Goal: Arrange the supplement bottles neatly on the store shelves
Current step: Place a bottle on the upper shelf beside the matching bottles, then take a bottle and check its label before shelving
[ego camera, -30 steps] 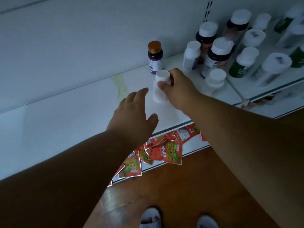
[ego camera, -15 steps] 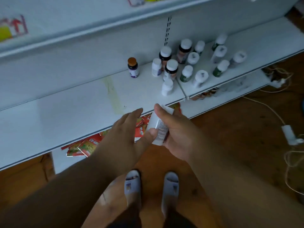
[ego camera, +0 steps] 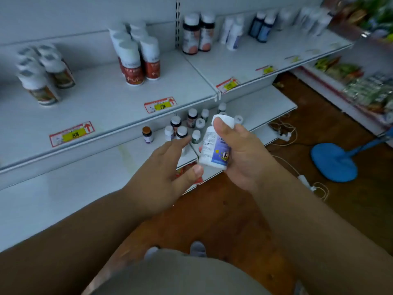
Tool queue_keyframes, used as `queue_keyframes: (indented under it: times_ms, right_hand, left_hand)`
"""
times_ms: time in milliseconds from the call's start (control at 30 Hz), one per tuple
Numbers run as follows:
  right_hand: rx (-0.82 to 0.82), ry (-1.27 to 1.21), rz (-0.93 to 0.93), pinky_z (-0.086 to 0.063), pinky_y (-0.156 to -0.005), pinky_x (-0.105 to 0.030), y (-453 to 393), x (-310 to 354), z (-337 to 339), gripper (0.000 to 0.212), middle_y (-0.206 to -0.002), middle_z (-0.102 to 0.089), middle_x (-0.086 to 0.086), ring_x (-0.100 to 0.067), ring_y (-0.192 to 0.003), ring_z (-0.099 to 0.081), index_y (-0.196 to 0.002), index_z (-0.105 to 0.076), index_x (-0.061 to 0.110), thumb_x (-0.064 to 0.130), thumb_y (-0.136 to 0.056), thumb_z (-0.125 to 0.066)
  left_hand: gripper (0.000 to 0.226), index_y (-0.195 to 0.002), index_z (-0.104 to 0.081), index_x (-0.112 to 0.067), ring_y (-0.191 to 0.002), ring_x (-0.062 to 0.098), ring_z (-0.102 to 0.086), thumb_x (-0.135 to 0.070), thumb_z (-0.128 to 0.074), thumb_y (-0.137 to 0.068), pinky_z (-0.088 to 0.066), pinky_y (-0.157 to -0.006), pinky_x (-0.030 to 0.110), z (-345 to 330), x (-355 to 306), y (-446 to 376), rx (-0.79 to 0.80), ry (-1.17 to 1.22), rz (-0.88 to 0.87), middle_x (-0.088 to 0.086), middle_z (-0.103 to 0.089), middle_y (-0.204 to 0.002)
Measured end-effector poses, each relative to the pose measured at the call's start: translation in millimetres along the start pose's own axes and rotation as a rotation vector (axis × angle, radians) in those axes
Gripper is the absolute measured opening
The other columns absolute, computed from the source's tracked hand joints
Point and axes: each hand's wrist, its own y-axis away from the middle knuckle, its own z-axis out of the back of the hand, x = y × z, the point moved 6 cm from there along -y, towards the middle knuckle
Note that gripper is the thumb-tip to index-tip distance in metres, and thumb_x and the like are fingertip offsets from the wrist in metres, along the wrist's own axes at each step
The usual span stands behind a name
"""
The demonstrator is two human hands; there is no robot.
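Observation:
My right hand grips a white supplement bottle with a blue label, held upright in front of the shelves, thumb near its white cap. My left hand hovers just left of it, fingers relaxed and spread, holding nothing; its thumb tip sits close under the bottle's base. Behind the hands, several loose bottles stand clustered on the lower shelf, with a brown-capped bottle apart at their left. On the upper shelf stand rows of red-labelled bottles, brown-labelled bottles and dark bottles.
Price tags line the upper shelf edge. Red packets lie under the lower shelf. On the wooden floor at the right are a blue fan base and white cables. Packaged goods fill the shelf at far right.
My right hand took the white bottle off the lower shelf and raised it toward me. The view lifted, bringing the upper shelf in. My left hand came up beside the bottle.

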Motion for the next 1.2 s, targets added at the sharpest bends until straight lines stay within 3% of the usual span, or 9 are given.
queue_keyframes:
  times_ms: [100, 200, 333, 467, 600, 700, 1000, 1100, 1200]
  right_hand:
    - [-0.050, 0.009, 0.065, -0.059, -0.067, -0.034, 5.4, 23.3, -7.1, 0.058, -0.086, -0.070, -0.007, -0.017, -0.075, -0.071, -0.114, -0.058, 0.008, 0.043, -0.069, -0.072]
    - [-0.079, 0.018, 0.102, -0.058, -0.067, -0.035, 1.9, 38.0, -2.2, 0.032, -0.083, -0.069, -0.004, -0.015, -0.073, -0.069, -0.109, -0.061, 0.014, 0.039, -0.089, -0.064]
    - [-0.100, 0.138, 0.134, -0.056, -0.090, -0.057, -11.5, 62.0, 17.9, 0.019, -0.092, -0.069, -0.007, -0.023, -0.086, -0.068, -0.105, -0.064, 0.020, 0.037, -0.096, -0.060]
    - [-0.041, 0.215, 0.176, -0.043, -0.094, -0.073, -27.4, 96.4, 48.0, 0.030, -0.093, -0.070, -0.010, -0.028, -0.086, -0.066, -0.103, -0.063, 0.020, 0.045, -0.088, -0.068]
    - [0.011, 0.198, 0.218, -0.056, -0.080, -0.054, -48.3, 139.6, 97.7, 0.031, -0.088, -0.065, -0.007, -0.020, -0.080, -0.065, -0.109, -0.057, 0.007, 0.028, -0.091, -0.068]
    - [0.057, 0.254, 0.238, -0.055, -0.063, -0.033, -67.3, 168.6, 135.4, 0.019, -0.081, -0.065, 0.000, -0.011, -0.071, -0.067, -0.101, -0.057, 0.014, 0.027, -0.091, -0.068]
    - [0.062, 0.385, 0.254, -0.054, -0.068, -0.026, -163.3, 214.0, 186.9, 0.015, -0.090, -0.070, -0.002, -0.010, -0.079, -0.069, -0.098, -0.066, 0.016, 0.022, -0.087, -0.074]
    - [0.010, 0.445, 0.259, -0.055, -0.071, -0.025, -207.7, 227.6, 198.5, 0.016, -0.092, -0.073, -0.001, -0.011, -0.084, -0.070, -0.098, -0.068, 0.018, 0.019, -0.084, -0.076]
    - [-0.056, 0.644, 0.255, -0.059, -0.080, -0.034, -248.7, 245.0, 214.5, 0.017, -0.097, -0.073, 0.006, -0.011, -0.091, -0.070, -0.095, -0.067, 0.030, 0.030, -0.082, -0.078]
  left_hand:
    - [0.089, -0.152, -0.015, -0.040, -0.141, 0.004, -0.023, -0.085, -0.019, -0.075, -0.023, -0.108, 0.025, 15.9, -19.8, -6.3, 0.006, -0.023, -0.040, -0.014, -0.023, -0.158]
    - [0.087, -0.151, -0.015, -0.042, -0.141, 0.004, -0.024, -0.085, -0.019, -0.075, -0.026, -0.110, 0.028, 27.8, -39.9, -19.8, -0.038, -0.040, -0.066, -0.016, -0.024, -0.157]
    - [0.086, -0.150, -0.018, -0.043, -0.136, 0.000, -0.027, -0.084, -0.021, -0.074, -0.027, -0.105, 0.025, 29.7, -61.6, -38.4, -0.123, -0.056, -0.065, -0.018, -0.028, -0.155]
    - [0.083, -0.148, -0.023, -0.041, -0.130, 0.000, -0.033, -0.082, -0.025, -0.076, -0.031, -0.105, 0.025, 14.2, -88.0, -68.1, -0.191, -0.085, -0.048, -0.017, -0.036, -0.149]
    - [0.086, -0.150, -0.023, -0.037, -0.135, 0.007, -0.033, -0.086, -0.025, -0.078, -0.035, -0.110, 0.040, -17.9, -123.3, -120.9, -0.228, -0.115, -0.019, -0.013, -0.035, -0.151]
    - [0.088, -0.151, -0.017, -0.037, -0.141, 0.009, -0.025, -0.084, -0.024, -0.078, -0.028, -0.115, 0.037, -40.2, -147.1, -158.5, -0.233, -0.129, -0.002, -0.011, -0.026, -0.157]
    - [0.088, -0.153, -0.009, -0.037, -0.144, 0.008, -0.016, -0.085, -0.021, -0.080, -0.015, -0.113, 0.026, -54.3, -151.3, -257.3, -0.213, -0.223, 0.084, -0.014, -0.017, -0.159]
    - [0.096, -0.153, -0.017, -0.032, -0.142, 0.011, -0.025, -0.089, -0.013, -0.075, -0.022, -0.117, 0.032, -49.4, -137.8, -308.5, -0.194, -0.297, 0.039, -0.010, -0.027, -0.157]
    - [0.094, -0.153, -0.019, -0.029, -0.142, 0.016, -0.027, -0.085, -0.020, -0.078, -0.025, -0.116, 0.036, -46.8, -129.3, -362.4, -0.183, -0.347, 0.021, -0.006, -0.029, -0.157]
